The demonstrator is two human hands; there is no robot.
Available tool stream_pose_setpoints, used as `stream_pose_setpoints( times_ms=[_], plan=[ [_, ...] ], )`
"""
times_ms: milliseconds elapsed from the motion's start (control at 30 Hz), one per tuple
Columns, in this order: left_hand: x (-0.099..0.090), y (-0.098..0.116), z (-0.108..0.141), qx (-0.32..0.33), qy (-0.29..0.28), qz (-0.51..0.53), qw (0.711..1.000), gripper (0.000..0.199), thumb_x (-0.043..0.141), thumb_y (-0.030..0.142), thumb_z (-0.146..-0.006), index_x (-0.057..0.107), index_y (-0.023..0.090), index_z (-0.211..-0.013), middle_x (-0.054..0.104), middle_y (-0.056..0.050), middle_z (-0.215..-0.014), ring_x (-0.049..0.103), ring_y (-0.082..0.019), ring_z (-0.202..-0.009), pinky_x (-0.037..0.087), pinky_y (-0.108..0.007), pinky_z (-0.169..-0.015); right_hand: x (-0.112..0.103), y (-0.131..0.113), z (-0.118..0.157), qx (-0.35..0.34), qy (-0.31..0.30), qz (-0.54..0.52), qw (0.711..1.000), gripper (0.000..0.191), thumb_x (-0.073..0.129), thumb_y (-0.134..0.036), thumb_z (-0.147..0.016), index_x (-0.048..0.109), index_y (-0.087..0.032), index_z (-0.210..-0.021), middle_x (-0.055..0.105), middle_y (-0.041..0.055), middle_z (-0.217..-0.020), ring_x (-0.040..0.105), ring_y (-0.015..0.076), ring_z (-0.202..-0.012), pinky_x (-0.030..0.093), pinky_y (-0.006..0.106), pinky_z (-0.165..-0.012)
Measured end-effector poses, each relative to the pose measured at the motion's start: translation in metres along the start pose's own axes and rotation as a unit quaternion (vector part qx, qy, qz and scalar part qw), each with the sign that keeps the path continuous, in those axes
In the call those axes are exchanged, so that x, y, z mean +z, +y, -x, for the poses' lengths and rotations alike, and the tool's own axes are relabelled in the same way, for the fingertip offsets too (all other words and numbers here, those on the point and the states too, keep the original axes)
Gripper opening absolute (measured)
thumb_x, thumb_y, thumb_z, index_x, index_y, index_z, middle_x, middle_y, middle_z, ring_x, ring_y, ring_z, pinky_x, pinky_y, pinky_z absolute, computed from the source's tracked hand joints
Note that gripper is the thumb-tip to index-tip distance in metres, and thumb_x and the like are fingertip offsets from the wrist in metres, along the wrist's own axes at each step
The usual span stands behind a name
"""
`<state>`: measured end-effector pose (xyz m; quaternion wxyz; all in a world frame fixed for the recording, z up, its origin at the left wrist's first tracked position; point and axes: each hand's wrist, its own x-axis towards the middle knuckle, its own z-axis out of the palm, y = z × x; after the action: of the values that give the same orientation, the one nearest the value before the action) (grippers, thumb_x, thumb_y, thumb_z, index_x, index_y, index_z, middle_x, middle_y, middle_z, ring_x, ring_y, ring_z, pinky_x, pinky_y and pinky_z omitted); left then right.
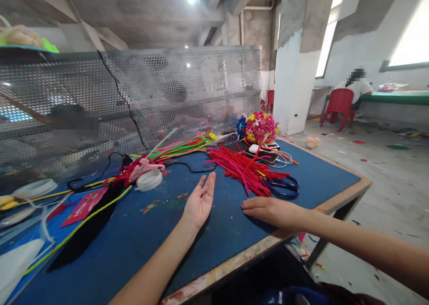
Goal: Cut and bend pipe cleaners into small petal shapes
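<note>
My left hand [200,201] rests palm up over the middle of the blue tabletop, fingers stretched out and nothing in it. To its right, my right hand [263,210] lies palm down and flat near the table's front edge, its fingers extended. Just beyond both hands is a loose pile of red and pink pipe cleaners [236,165]. The dark blue handles of a pair of scissors [291,190] stick out at the pile's right side, close to my right hand; their blades are hidden. Neither hand touches the pile.
A tape roll [149,180] and a pink tool [149,165] lie left, before green and orange pipe cleaners [182,148]. Behind the red pile are a phone [271,157], a white case [254,148] and a pink flower ball [261,127]. A perforated metal screen [187,77] borders the table.
</note>
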<state>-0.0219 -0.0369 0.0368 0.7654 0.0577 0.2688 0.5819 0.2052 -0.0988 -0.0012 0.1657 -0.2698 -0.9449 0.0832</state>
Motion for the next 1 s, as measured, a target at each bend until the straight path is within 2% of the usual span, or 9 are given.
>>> stream_pose_setpoints(
  times_ms=[100, 333, 467, 600, 700, 767, 867, 933, 1000],
  plan=[
    [0.000, 0.001, 0.000, -0.021, -0.003, 0.006, 1.000, 0.041, 0.022, -0.001, -0.087, 0.046, 0.013, -0.117, 0.063, -0.016, -0.110, 0.063, -0.020, -0.098, 0.059, -0.026, -0.070, -0.003, 0.003, 0.009, -0.039, 0.015, -0.002, 0.999, 0.035, 0.031, -0.017, -0.094, 0.055, -0.012, -0.119, 0.058, 0.0123, -0.119, 0.044, 0.0168, -0.119, 0.037, 0.033, -0.102],
    [-0.005, 0.004, -0.001, -0.037, -0.039, 0.018, 0.998, 0.040, 0.021, 0.008, -0.092, 0.047, 0.011, -0.122, 0.072, -0.009, -0.079, 0.070, -0.013, -0.071, 0.058, -0.017, -0.062, -0.007, 0.000, 0.016, -0.084, 0.041, 0.085, 0.992, 0.034, 0.028, -0.016, -0.094, 0.061, -0.011, -0.100, 0.063, 0.0146, -0.101, 0.051, 0.0190, -0.100, 0.045, 0.034, -0.086],
    [-0.004, 0.003, 0.000, -0.034, -0.048, 0.029, 0.998, 0.044, 0.021, 0.005, -0.092, 0.031, 0.009, -0.134, 0.070, -0.013, -0.093, 0.069, -0.008, -0.062, 0.055, -0.009, -0.056, -0.006, -0.003, 0.015, -0.068, 0.035, 0.120, 0.990, 0.033, 0.029, -0.014, -0.093, 0.062, -0.013, -0.089, 0.063, 0.0129, -0.093, 0.052, 0.0181, -0.091, 0.044, 0.031, -0.081],
    [-0.001, -0.001, 0.002, -0.025, -0.069, -0.023, 0.997, 0.050, 0.020, -0.002, -0.088, 0.027, 0.009, -0.137, 0.059, -0.021, -0.117, 0.067, -0.014, -0.088, 0.056, -0.014, -0.068, -0.013, -0.003, 0.007, -0.048, -0.002, 0.113, 0.992, 0.024, 0.038, -0.012, -0.089, 0.061, -0.013, -0.081, 0.063, 0.0099, -0.084, 0.053, 0.0178, -0.083, 0.043, 0.029, -0.076],
    [-0.002, -0.005, 0.003, -0.050, -0.075, -0.060, 0.994, 0.059, 0.018, -0.007, -0.081, 0.026, 0.011, -0.137, 0.053, -0.021, -0.126, 0.055, -0.021, -0.109, 0.055, -0.025, -0.080, -0.024, 0.000, -0.012, -0.019, 0.020, 0.090, 0.996, 0.020, 0.043, -0.011, -0.087, 0.062, -0.013, -0.081, 0.063, 0.0075, -0.080, 0.054, 0.0165, -0.078, 0.043, 0.026, -0.072],
    [-0.002, -0.007, 0.003, -0.078, -0.082, -0.068, 0.991, 0.060, 0.018, -0.007, -0.079, 0.028, 0.008, -0.136, 0.057, -0.020, -0.120, 0.054, -0.022, -0.110, 0.054, -0.030, -0.083, -0.032, 0.002, -0.033, 0.006, 0.073, 0.071, 0.995, 0.018, 0.045, -0.009, -0.085, 0.063, -0.013, -0.084, 0.064, 0.0067, -0.080, 0.056, 0.0153, -0.078, 0.043, 0.025, -0.072],
    [-0.005, -0.008, 0.003, -0.094, -0.089, -0.076, 0.989, 0.046, 0.021, 0.003, -0.086, 0.044, 0.006, -0.126, 0.070, -0.015, -0.094, 0.066, -0.019, -0.091, 0.056, -0.027, -0.078, -0.043, 0.003, -0.076, 0.020, 0.134, 0.033, 0.990, 0.012, 0.053, -0.009, -0.081, 0.065, -0.012, -0.085, 0.066, 0.0058, -0.081, 0.058, 0.0133, -0.076, 0.042, 0.022, -0.072],
    [-0.007, -0.008, 0.003, -0.088, -0.086, -0.088, 0.989, 0.038, 0.024, 0.011, -0.092, 0.056, 0.006, -0.113, 0.072, -0.010, -0.074, 0.070, -0.015, -0.072, 0.057, -0.023, -0.070, -0.047, 0.001, -0.105, 0.005, 0.138, 0.022, 0.990, 0.008, 0.057, -0.011, -0.079, 0.065, -0.011, -0.082, 0.065, 0.0053, -0.078, 0.058, 0.0122, -0.074, 0.042, 0.020, -0.069],
    [-0.010, -0.007, 0.002, -0.078, -0.085, -0.100, 0.988, 0.038, 0.025, 0.014, -0.094, 0.061, 0.008, -0.102, 0.071, -0.006, -0.063, 0.069, -0.014, -0.063, 0.057, -0.021, -0.065, -0.050, -0.002, -0.127, -0.014, 0.128, 0.029, 0.991, 0.005, 0.061, -0.012, -0.078, 0.065, -0.011, -0.079, 0.064, 0.0050, -0.076, 0.057, 0.0119, -0.071, 0.041, 0.020, -0.066]
  ],
)
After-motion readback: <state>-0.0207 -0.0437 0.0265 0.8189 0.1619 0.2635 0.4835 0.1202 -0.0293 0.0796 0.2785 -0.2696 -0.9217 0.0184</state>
